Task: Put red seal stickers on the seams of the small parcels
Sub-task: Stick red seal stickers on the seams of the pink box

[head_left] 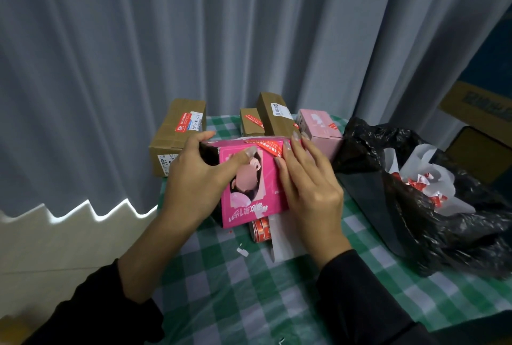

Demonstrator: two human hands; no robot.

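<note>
- Looking down through the head view, I hold one bright pink parcel [249, 178] tipped up on the green-checked table [249, 289], between both hands and straight ahead of me.
- My left grip [194, 175] is curled round the parcel's left end, with the thumb laid across its printed face to steady it.
- My right grip [307, 186] holds nothing. Its fingers are straight and lie flat against the parcel's right side, the fingertips reaching up to the far top edge.
- One red seal sticker [270, 148] lies slanted over that far top edge, its long axis running from far left to near right. It sits directly under my right fingertips, so that hand is nearer and, I judge, will smooth it down.
- One roll of stickers [260, 231] lies just below the parcel, nearer to me and partly hidden by it.
- I count four more parcels behind: three brown boxes [177, 134], [250, 123], [274, 114] and one pale pink box [321, 128].
- One black bag [415, 206] at the right holds red-and-white paper scraps.
</note>
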